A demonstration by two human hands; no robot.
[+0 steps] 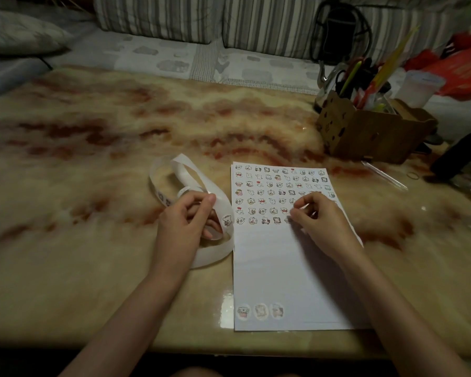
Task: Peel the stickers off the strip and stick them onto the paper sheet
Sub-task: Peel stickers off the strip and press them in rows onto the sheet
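Bench (93, 159): glossy marbled cream-and-rust top, with striped cushions (161, 17) at 12 o'clock and a cardboard box (370, 137) of pens at 2 o'clock.
Strip (191, 170): looped on edge at 9 o'clock of the paper sheet (278, 273).
Left hand (180, 227): grip pinches the strip beside a sticker (227, 220).
Right hand (321, 224): curled fingertips rest on the sheet's lowest sticker row; a pinch cannot be told.
Sheet: long axis runs 12 to 6, with the rows at the 12 o'clock end.
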